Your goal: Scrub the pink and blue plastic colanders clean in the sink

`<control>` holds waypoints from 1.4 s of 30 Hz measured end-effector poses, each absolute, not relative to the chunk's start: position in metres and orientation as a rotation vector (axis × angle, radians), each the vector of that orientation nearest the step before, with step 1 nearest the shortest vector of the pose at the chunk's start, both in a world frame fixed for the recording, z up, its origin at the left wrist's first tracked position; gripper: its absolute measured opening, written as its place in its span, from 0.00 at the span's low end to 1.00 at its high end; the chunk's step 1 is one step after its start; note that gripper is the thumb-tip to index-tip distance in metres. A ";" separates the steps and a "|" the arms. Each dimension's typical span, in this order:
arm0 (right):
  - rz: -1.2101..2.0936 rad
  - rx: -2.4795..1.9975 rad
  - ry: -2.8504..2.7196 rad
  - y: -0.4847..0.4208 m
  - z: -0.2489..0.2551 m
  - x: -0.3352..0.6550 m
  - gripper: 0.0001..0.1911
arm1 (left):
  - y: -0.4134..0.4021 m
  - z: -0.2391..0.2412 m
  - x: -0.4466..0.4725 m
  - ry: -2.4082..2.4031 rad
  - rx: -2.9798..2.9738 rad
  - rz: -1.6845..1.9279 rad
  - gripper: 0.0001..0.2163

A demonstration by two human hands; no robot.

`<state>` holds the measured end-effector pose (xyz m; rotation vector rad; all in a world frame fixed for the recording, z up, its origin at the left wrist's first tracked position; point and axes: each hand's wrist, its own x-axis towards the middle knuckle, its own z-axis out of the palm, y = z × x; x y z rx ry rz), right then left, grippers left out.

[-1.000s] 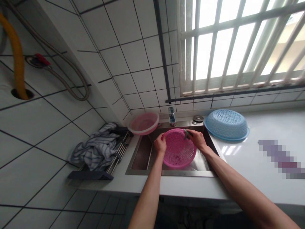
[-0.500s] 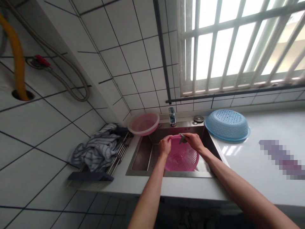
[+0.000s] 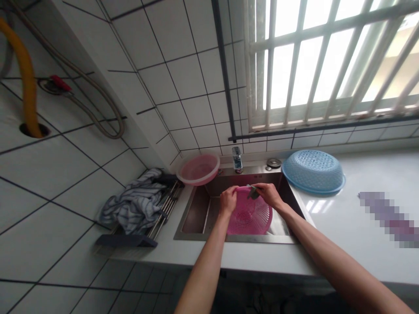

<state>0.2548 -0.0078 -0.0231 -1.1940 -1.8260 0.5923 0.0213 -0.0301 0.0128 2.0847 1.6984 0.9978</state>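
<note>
A bright pink perforated basket (image 3: pixel 249 216) is tilted over the steel sink (image 3: pixel 196 213), its open side facing me. My left hand (image 3: pixel 228 199) is closed on the basket's upper left rim. My right hand (image 3: pixel 268 194) is closed on a small dark scrubbing pad (image 3: pixel 252 191) pressed against the top of the rim. Both forearms reach in from the bottom of the view.
A pale pink bowl (image 3: pixel 198 168) sits at the sink's back left corner beside the tap (image 3: pixel 237 159). A blue colander (image 3: pixel 313 171) lies upside down on the white counter (image 3: pixel 347 218) to the right. A striped cloth (image 3: pixel 137 203) lies on a rack to the left.
The basket dropped lower into the sink and tipped more toward me. Both hands came closer together at its top rim, the right still with the pad.
</note>
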 end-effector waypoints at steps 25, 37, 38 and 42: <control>0.648 -1.239 -1.752 -0.005 -0.035 0.255 0.13 | -0.026 0.007 0.026 1.573 2.205 0.976 0.13; 0.630 -1.317 -1.748 -0.003 -0.035 0.264 0.14 | -0.023 0.012 0.010 1.662 2.096 1.105 0.14; 0.617 -1.299 -1.755 -0.004 -0.033 0.258 0.14 | -0.024 0.011 0.014 1.613 2.142 1.071 0.14; 0.600 -1.201 -1.816 -0.009 -0.025 0.243 0.15 | -0.025 0.007 0.021 1.508 2.195 0.999 0.13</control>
